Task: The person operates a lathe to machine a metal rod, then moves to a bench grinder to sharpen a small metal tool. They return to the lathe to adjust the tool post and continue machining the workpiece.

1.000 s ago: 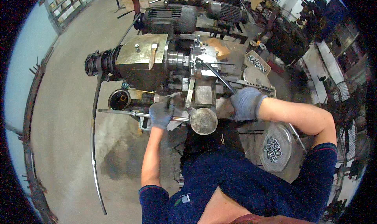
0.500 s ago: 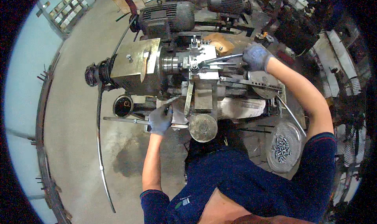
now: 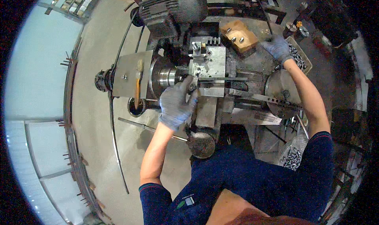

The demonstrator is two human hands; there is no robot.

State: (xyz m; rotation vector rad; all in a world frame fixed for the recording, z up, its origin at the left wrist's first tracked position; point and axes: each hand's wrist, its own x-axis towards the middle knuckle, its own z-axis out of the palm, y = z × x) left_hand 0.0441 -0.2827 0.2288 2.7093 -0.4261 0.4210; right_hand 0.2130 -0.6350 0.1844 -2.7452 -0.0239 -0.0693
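My left hand (image 3: 175, 106), in a grey glove, is at the lathe's spindle nose (image 3: 167, 77), its thumb and fingers closed around a small spot beside the tool slide. Whatever they pinch is hidden. My right hand (image 3: 279, 50), also gloved, hovers by a tray of small metal parts (image 3: 297, 57) at the far right; its fingers are smeared, so their pose is unclear. Between the hands lies the metal tool slide (image 3: 215, 63), with a long lever handle (image 3: 227, 79) across it that neither hand touches.
A brush (image 3: 138, 87) lies on the headstock cover (image 3: 128, 69). Behind the slide sits a wooden block (image 3: 237, 32) with several metal pieces. A large motor (image 3: 173, 6) stands beyond. A round handwheel (image 3: 201, 145) is near my body; a basket of small metal parts (image 3: 292, 158) is at lower right.
My right hand has let go of the lever handle and moved right to the parts tray. My left hand has come up from beside the handwheel rod to the spindle nose. The view has shifted.
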